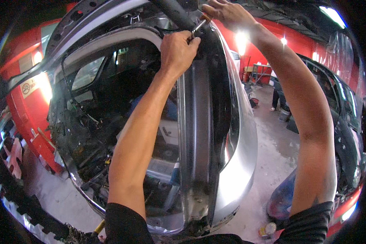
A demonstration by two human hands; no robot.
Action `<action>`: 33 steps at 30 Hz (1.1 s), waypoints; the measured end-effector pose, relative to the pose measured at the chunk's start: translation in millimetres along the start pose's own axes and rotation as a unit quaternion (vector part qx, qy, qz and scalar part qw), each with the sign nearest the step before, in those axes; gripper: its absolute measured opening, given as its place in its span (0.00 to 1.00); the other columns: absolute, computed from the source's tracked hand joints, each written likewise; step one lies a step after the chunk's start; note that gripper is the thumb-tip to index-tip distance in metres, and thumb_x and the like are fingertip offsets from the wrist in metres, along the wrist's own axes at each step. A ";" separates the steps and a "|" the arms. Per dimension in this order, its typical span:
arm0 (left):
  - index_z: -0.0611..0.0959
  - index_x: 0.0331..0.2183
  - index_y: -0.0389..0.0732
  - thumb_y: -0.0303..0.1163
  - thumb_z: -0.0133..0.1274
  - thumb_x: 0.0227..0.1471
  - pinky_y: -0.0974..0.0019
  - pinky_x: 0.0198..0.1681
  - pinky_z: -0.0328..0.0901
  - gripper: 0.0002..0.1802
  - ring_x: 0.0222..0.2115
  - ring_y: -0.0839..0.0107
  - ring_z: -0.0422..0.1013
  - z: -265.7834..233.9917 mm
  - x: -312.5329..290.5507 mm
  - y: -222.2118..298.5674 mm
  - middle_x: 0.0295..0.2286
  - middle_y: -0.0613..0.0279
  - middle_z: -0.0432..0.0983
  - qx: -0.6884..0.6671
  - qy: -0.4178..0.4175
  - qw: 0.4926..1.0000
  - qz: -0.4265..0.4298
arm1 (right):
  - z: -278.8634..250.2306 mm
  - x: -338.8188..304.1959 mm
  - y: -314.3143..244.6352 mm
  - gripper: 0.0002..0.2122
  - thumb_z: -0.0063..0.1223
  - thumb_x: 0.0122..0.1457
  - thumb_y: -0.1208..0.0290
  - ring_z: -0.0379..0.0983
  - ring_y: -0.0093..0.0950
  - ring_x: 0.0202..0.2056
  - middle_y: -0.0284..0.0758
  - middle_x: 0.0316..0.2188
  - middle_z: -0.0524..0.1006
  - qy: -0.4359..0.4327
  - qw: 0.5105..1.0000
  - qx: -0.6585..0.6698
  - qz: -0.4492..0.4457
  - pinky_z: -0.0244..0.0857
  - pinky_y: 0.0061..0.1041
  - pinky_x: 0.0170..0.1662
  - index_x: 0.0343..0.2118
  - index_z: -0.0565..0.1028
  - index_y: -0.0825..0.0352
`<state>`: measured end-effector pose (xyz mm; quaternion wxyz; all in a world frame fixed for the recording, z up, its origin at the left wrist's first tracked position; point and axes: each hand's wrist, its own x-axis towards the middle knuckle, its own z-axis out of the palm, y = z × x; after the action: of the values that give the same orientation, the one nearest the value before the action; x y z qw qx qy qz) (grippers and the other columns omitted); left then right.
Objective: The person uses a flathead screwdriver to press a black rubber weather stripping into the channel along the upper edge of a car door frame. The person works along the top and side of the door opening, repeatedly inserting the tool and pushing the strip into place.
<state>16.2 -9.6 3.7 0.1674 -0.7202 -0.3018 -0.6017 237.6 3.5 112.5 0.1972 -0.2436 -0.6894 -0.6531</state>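
My left hand (pixel 178 53) is closed at the top of the picture, its thumb and fingers around the lower part of a screwdriver-like tool (pixel 199 27). This tool has a thin metal shaft and an orange-brown upper end, and slants up to the right. Above it my right hand (pixel 231 15) is raised with fingers curled at that upper end; its grip is partly hidden by the picture's edge. Both hands are at the upper corner of a stripped silver-grey car body (pixel 236 179), beside a dark cylindrical bar (pixel 174 14). What the tool's tip touches is hidden.
A grey metal pillar (pixel 196 122) runs down below my hands, beside a large opening with bare interior and loose wiring (pixel 85 114). A dark car (pixel 345 118) stands at the right. A can (pixel 267 229) is on the floor, and a person's leg (pixel 275 97) shows farther back.
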 end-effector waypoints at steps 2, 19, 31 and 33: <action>0.87 0.32 0.33 0.39 0.63 0.54 0.58 0.30 0.67 0.16 0.22 0.63 0.75 4.1 2.8 -2.7 0.22 0.46 0.80 -0.002 -0.002 1.000 0.016 | 5.5 -3.2 7.0 0.18 0.49 0.68 0.62 0.74 0.32 0.55 0.31 0.57 0.76 0.038 0.992 -0.099 -0.073 0.78 0.37 0.50 0.59 0.73 0.52; 0.88 0.33 0.36 0.34 0.63 0.53 0.49 0.36 0.69 0.11 0.29 0.45 0.77 -1.4 -4.6 -8.3 0.25 0.42 0.80 0.027 0.039 0.995 0.083 | -100.4 -82.6 -87.7 0.13 0.55 0.65 0.65 0.81 0.38 0.27 0.37 0.29 0.82 -0.060 0.979 0.138 0.135 0.74 0.39 0.27 0.49 0.73 0.61; 0.87 0.34 0.38 0.30 0.57 0.54 0.55 0.35 0.71 0.08 0.30 0.51 0.80 -12.6 7.7 -28.2 0.27 0.46 0.82 0.014 -0.051 0.993 0.105 | -147.5 -50.3 -162.4 0.16 0.56 0.60 0.67 0.82 0.46 0.27 0.48 0.23 0.80 -0.135 0.919 0.273 0.251 0.77 0.45 0.30 0.48 0.74 0.71; 0.87 0.34 0.39 0.30 0.56 0.54 0.55 0.35 0.72 0.08 0.29 0.51 0.80 -11.9 10.8 -28.5 0.27 0.46 0.82 0.017 -0.063 0.992 0.104 | -147.2 -46.1 -168.3 0.17 0.57 0.59 0.67 0.82 0.47 0.28 0.49 0.24 0.80 -0.133 0.899 0.313 0.276 0.77 0.46 0.31 0.49 0.74 0.71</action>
<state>-10.1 7.4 13.4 0.2220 -0.7814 -0.2458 -0.5288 168.0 -151.5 -39.9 0.3420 -0.4341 -0.7831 -0.2852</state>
